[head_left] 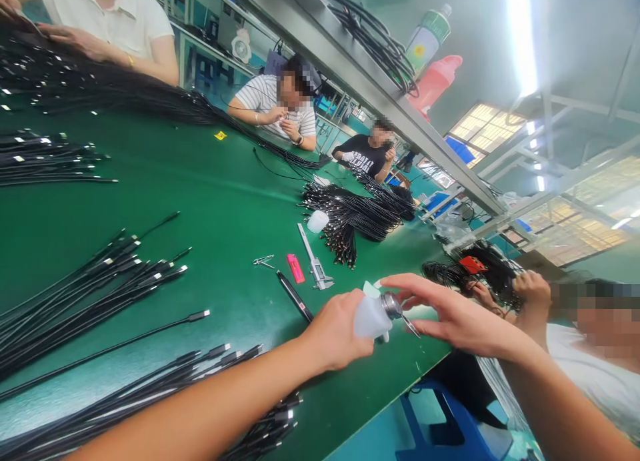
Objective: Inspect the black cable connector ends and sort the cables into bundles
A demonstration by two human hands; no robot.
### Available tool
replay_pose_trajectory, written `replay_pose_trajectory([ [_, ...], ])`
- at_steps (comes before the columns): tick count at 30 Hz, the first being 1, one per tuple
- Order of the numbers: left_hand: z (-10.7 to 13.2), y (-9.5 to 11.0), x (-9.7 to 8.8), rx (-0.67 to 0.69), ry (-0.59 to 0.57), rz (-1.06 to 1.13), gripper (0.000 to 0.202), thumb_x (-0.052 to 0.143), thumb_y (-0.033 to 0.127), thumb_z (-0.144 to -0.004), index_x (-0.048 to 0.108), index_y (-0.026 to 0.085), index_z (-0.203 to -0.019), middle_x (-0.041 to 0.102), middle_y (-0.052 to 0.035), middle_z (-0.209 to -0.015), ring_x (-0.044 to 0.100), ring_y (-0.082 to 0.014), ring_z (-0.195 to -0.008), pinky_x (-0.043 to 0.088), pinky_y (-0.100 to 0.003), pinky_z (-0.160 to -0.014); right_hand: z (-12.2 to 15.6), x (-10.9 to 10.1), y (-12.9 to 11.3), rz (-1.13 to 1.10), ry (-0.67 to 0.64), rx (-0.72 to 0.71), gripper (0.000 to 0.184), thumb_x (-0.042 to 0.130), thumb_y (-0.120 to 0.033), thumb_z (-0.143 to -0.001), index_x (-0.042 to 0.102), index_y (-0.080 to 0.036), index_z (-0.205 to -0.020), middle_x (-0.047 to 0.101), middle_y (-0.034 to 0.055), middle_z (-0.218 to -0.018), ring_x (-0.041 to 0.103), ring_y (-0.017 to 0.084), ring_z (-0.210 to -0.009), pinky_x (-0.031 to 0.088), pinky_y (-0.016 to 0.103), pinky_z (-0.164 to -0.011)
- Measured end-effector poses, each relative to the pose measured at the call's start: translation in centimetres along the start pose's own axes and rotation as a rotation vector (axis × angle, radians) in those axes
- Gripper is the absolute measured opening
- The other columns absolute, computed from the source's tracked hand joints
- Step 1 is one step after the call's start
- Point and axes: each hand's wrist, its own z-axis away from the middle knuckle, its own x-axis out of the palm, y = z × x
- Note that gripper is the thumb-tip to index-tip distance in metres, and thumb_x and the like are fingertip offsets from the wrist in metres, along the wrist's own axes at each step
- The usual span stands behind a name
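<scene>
A factory room under strip lighting, with a long workbench topped by a glossy green mat; thin black cables with metal-tipped connectors lie in fanned bundles across its near side; a heaped bundle of black cables lies farther along; between them lie a steel vernier caliper, a pink rectangular lighter, a slim black marker pen and a small steel hand tool; a small white plastic bottle stands beside the heaped bundle; the left hand wraps its fingers and palm around a translucent white plastic bottle, held tilted just above the mat; the bottle's ribbed metal cap points toward the right hand, whose fingers are spread and extended over the cap, with the thumb beneath it beside a thin shiny metal edge; whether the right hand has firm hold of the cap cannot be told; three seated co-workers, in a striped shirt, a black T-shirt and a white shirt, work along the far side; a fourth co-worker's hands rest on coiled black cable at the right.
</scene>
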Motion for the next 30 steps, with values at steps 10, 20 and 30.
replay_pose_trajectory([
  [10,0.1,-0.2,-0.1,0.022,-0.097,0.076,0.038,0.072,0.027,-0.06,0.055,0.021,-0.092,0.06,0.0011,-0.088,0.054,-0.0166,-0.073,0.037,-0.025,-0.059,0.0,0.9,-0.9,0.122,-0.022,-0.102,0.027,0.06,-0.025,-0.092,0.057,-0.023,-0.119,0.065,0.0053,-0.107,0.061,0.019,-0.092,0.053,0.032,-0.084],
  [20,0.2,0.0,-0.4,0.014,-0.115,0.079,0.037,0.072,0.028,-0.061,0.055,0.021,-0.093,0.06,0.0012,-0.088,0.055,-0.017,-0.073,0.038,-0.025,-0.058,0.0,1.1,-0.9,0.143,0.0,-0.123,0.027,0.058,-0.038,-0.096,0.058,-0.023,-0.118,0.065,0.0072,-0.114,0.062,0.021,-0.101,0.052,0.034,-0.089],
  [30,0.2,0.0,-0.2,0.039,-0.082,0.026,0.037,0.072,0.026,-0.061,0.052,0.021,-0.092,0.059,0.0002,-0.089,0.055,-0.0181,-0.075,0.037,-0.026,-0.06,0.2,1.5,-0.7,0.186,0.033,-0.094,0.025,0.06,-0.04,-0.096,0.056,-0.024,-0.115,0.064,0.0051,-0.108,0.061,0.019,-0.092,0.05,0.031,-0.081],
])
